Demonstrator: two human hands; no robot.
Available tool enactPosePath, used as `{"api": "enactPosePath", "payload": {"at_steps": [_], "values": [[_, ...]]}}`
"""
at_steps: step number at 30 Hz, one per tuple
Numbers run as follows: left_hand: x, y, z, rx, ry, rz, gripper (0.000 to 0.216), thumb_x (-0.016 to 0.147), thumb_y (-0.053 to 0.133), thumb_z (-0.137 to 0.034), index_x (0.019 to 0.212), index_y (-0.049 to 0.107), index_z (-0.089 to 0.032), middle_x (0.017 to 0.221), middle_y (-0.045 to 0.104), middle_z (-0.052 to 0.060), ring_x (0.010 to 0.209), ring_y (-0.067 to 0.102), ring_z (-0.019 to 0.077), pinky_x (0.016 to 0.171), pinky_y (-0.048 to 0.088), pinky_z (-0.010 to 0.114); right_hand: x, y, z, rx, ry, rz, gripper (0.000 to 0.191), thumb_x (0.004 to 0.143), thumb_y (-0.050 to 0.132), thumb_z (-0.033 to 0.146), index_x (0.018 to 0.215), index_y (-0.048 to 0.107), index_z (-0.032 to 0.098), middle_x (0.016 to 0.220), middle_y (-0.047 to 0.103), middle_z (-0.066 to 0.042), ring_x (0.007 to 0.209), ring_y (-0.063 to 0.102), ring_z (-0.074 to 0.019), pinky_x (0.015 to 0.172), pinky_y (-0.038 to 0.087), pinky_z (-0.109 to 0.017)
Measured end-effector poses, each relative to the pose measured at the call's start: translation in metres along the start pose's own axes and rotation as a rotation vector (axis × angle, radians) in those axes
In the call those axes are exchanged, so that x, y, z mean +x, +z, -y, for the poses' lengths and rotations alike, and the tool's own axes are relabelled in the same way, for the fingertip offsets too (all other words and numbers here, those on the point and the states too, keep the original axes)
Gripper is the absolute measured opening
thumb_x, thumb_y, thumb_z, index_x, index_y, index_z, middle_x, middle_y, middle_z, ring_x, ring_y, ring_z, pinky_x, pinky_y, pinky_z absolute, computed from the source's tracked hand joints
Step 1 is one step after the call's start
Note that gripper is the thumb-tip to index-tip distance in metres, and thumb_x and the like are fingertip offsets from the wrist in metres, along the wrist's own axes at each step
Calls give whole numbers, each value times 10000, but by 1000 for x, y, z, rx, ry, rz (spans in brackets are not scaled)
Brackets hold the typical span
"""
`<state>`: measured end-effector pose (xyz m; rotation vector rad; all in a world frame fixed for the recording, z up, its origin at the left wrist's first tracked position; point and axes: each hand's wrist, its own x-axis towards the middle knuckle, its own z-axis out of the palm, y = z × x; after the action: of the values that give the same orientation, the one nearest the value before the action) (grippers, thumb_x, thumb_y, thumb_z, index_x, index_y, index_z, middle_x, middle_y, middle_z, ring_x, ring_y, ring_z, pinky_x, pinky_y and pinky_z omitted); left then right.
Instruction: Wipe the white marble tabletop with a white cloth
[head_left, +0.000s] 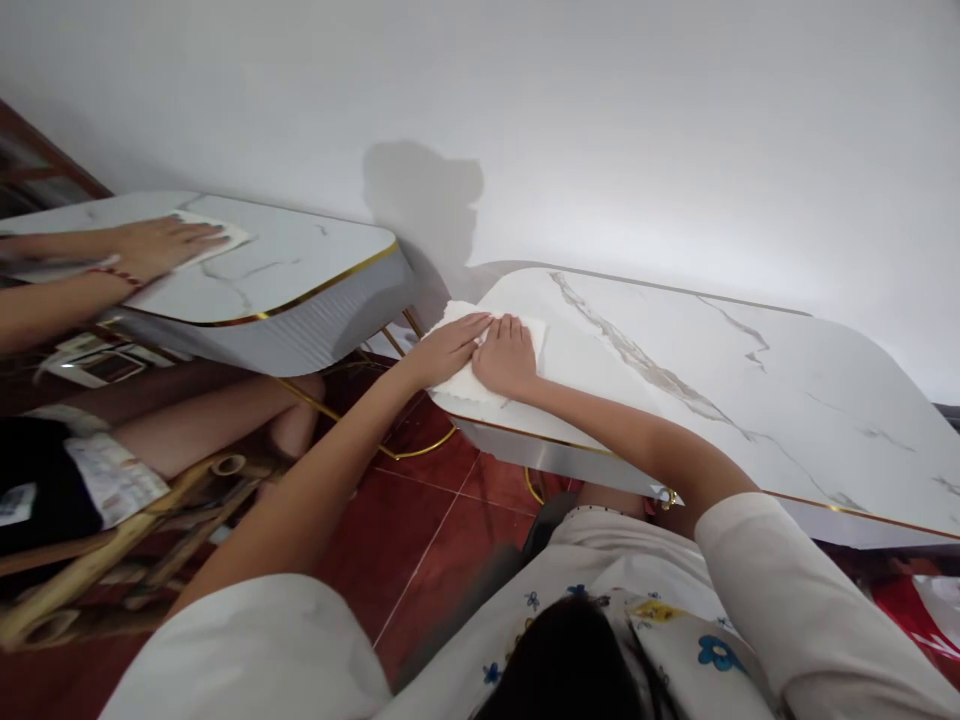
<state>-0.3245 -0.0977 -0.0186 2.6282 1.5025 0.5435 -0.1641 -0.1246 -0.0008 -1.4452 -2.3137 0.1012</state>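
A white cloth (459,388) lies over the rounded left end of a white marble-patterned table (585,390) with a gold-coloured edge strip. My left hand (450,350) rests flat on the cloth, fingers stretched toward the right. Beside it, my right hand (508,357) presses flat on the same cloth with its fingers pointing to the far side. The two hands touch or nearly touch at the fingers. Neither is wrapped around anything. Part of the cloth reaches past the table's left edge.
At the left, another person's hands (161,250) lie on a white cloth (234,235) on a similar table (300,255). Below are a bamboo seat (105,570) and red floor tiles (427,500). A white wall (645,130) stands behind both tables.
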Motion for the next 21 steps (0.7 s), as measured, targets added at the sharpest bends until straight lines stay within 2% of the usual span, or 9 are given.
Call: {"api": "enactPosePath", "payload": {"at_steps": [3,6,10,12,15,18,21], "values": [[-19,1,-26,34,-29,9,569,926,258,-317,1448,357,-114,1521,350,92,1413,295,213,1191,216,421,-25,-9,-2,14,-36,38,584,950,337,271,1419,325,-78,1496,327,-250,1402,273,-316,1152,190,-436],[-23,6,-57,45,-22,14,558,927,263,-305,1450,354,-131,1518,358,81,1417,288,215,1193,217,435,-48,-19,-16,10,-57,48,590,946,329,267,1425,317,-76,1500,321,-248,1407,264,-310,1158,172,-426],[-7,19,-97,21,5,28,568,924,260,-302,1443,360,-92,1519,349,113,1418,289,223,1190,233,411,-71,-33,-46,-24,-44,65,585,938,335,248,1425,319,-77,1497,323,-254,1404,275,-310,1152,177,-425],[8,25,-108,-4,24,30,580,920,259,-305,1430,372,-53,1514,349,140,1417,290,233,1190,228,399,-74,-38,-61,-58,-16,66,585,933,336,246,1425,324,-72,1494,332,-249,1400,281,-314,1146,190,-420],[34,32,-108,-59,39,10,590,920,258,-328,1423,384,-46,1509,357,144,1414,298,234,1185,234,386,-63,-40,-80,-106,6,36,584,928,331,243,1418,337,-73,1482,356,-247,1392,294,-315,1140,200,-415],[61,35,-92,-106,58,-21,580,903,294,-332,1423,402,-98,1498,389,107,1402,328,223,1177,253,373,-38,-37,-93,-115,22,20,574,930,320,244,1412,353,-65,1475,372,-241,1383,312,-306,1136,210,-414],[88,38,-72,-127,62,-48,581,884,312,-320,1404,432,-92,1478,420,111,1387,354,227,1173,259,370,-6,-33,-108,-82,35,35,562,929,318,252,1407,377,-38,1474,387,-219,1378,325,-288,1132,225,-399]]}}
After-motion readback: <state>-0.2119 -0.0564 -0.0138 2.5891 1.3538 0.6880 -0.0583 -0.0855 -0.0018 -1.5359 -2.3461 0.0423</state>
